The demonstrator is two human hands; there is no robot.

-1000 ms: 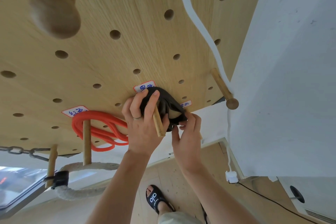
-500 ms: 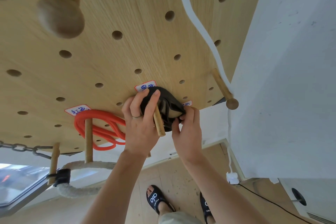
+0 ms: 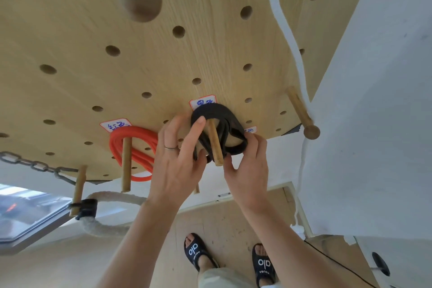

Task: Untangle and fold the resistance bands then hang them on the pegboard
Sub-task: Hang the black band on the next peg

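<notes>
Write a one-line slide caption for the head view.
Both hands, left and right, seat a folded black band over a pegboard peg.

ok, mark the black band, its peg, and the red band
black band (image 3: pixel 211 111): head view, top of loop
peg (image 3: pixel 215 145): head view, mid shaft
red band (image 3: pixel 135 132): head view, upper curve
</notes>
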